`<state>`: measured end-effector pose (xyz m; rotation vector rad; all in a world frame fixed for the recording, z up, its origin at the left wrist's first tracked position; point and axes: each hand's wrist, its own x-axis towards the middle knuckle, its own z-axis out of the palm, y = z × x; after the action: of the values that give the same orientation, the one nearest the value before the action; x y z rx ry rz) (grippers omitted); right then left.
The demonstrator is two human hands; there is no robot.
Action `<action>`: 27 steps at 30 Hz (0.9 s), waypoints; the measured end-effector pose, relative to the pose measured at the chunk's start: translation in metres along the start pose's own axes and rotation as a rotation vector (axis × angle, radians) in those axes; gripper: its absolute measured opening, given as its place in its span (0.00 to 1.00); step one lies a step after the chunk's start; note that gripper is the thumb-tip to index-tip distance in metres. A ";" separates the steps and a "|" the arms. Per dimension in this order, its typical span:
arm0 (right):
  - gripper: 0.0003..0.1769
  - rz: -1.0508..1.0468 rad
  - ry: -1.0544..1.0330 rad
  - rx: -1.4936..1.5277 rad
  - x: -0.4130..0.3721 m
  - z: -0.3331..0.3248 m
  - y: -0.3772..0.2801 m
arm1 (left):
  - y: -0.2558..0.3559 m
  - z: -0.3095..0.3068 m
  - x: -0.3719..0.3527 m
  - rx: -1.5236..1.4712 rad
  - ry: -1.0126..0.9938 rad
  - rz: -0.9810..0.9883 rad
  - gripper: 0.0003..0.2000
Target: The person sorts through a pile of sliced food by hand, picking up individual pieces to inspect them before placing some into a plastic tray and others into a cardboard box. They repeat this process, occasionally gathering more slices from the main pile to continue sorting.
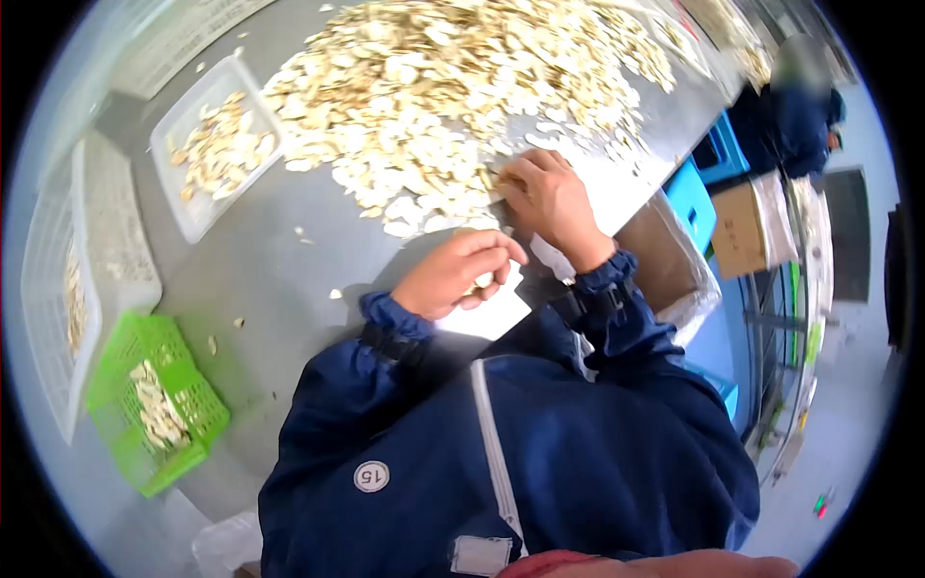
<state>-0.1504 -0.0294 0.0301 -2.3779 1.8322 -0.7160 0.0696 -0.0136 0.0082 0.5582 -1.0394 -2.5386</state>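
Heap of pale slices (453,87) on grey table (279,260), right hand (551,197) loosely open, fingertips on the heap's near edge, left hand (453,275) just beside, curled closed around a few pale slices, 1 clear tray (198,223) and 1 green basket (198,400) farther left.

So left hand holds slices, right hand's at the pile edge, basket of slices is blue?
Not blue: the head view shows the basket is green. Rest stands: left hand holds slices, right hand is at the pile edge.
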 end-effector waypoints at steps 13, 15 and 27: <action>0.10 0.047 -0.275 -0.151 0.021 -0.012 -0.018 | -0.008 -0.006 0.004 0.005 -0.070 0.082 0.11; 0.10 0.086 -0.279 -0.088 0.021 -0.011 -0.018 | -0.009 -0.006 0.004 0.024 -0.069 0.089 0.11; 0.31 -0.042 -0.259 0.827 0.122 0.005 -0.098 | -0.002 -0.001 -0.001 0.134 0.001 -0.039 0.09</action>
<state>-0.0367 -0.1148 0.0965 -1.8406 1.0774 -0.8899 0.0703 -0.0126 0.0066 0.6215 -1.2166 -2.5145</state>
